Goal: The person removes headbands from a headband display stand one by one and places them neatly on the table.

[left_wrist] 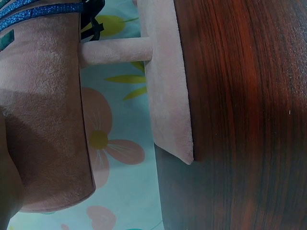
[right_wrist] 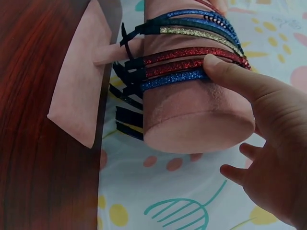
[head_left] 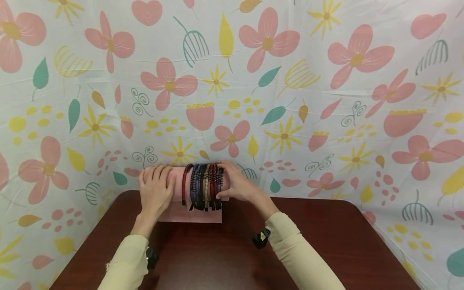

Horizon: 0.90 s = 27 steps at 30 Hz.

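A pink velvety headband stand (head_left: 190,216) has a thick horizontal roll on a short post and a flat base. Several glittery headbands (head_left: 206,187) in red, blue and gold circle the roll, their dark toothed ends hanging below. My left hand (head_left: 156,191) holds the roll's bare left end, fingers over the top and thumb along the front. At the other end, my right hand (head_left: 237,185) spans the outermost headbands. In the right wrist view its thumb presses beside a red headband (right_wrist: 180,53) and the end blue headband (right_wrist: 175,80); its fingertips behind the roll are hidden.
The stand is at the back of a dark reddish wooden table (head_left: 203,253). Right behind it hangs a white cloth (head_left: 232,108) printed with flowers and leaves. A small black device (head_left: 261,238) is strapped at the right wrist.
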Available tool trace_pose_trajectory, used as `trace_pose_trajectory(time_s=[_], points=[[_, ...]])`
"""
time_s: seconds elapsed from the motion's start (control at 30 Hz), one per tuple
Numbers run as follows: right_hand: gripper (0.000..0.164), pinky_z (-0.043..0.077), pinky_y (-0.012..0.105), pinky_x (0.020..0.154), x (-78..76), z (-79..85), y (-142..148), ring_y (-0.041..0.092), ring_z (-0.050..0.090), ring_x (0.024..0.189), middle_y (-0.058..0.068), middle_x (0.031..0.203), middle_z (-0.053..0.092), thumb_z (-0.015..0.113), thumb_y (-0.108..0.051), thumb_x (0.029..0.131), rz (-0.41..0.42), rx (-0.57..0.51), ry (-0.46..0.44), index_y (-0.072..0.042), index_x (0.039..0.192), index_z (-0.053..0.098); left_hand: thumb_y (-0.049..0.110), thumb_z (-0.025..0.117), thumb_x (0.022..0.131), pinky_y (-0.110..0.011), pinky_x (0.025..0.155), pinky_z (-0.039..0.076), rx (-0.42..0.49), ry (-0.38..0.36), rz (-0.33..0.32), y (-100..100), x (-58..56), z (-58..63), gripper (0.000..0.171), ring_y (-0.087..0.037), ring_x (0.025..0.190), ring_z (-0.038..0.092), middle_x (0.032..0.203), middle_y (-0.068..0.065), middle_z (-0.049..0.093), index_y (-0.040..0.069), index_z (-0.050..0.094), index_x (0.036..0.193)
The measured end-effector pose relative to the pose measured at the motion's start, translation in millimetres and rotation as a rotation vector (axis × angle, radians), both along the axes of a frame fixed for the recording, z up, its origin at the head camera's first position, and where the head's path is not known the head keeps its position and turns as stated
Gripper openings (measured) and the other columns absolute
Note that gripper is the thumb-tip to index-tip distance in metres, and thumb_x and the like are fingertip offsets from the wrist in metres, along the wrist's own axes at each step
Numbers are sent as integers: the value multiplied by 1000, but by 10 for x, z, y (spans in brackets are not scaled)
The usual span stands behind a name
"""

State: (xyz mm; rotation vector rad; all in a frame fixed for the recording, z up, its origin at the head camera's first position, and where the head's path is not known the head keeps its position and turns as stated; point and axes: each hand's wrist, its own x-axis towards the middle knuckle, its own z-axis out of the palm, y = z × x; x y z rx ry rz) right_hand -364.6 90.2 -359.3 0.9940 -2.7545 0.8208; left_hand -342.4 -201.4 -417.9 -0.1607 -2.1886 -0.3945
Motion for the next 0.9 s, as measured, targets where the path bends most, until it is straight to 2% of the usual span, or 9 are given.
trace_pose_trajectory(time_s=[0.17,0.37,0.53,0.7,0.9], points=[[100,32,47,116,-29,-14,13,29,30,145,10,158,29,88,-30,73,9,-20,-15,-11,152,29,41,46,100,-63,113,19,5,9,-3,10,0,1,38,-34,129,45,129,-10,59,15,64,121],[99,35,44,115,-63,-21,9,26,40,139,9,152,39,89,-37,71,-12,33,68,-12,149,35,40,46,100,-62,113,18,4,19,-4,4,13,8,38,-34,129,45,129,-11,60,14,64,121],[96,36,45,115,-42,-13,43,27,39,142,7,156,37,87,-41,72,-33,63,83,-13,149,37,38,48,100,-62,114,18,0,27,0,-7,29,17,36,-35,129,46,128,-11,60,14,64,121],[93,39,45,112,-21,-12,95,26,40,141,6,156,36,86,-39,75,-18,43,67,-13,150,37,39,49,99,-61,114,17,3,29,-4,-3,22,10,36,-34,129,46,128,-11,60,14,64,121],[91,41,46,111,-16,-40,147,26,42,140,6,155,37,84,-40,76,-1,25,96,-13,149,37,39,48,100,-63,113,19,5,40,-5,9,13,6,37,-35,129,47,128,-11,60,14,64,121]])
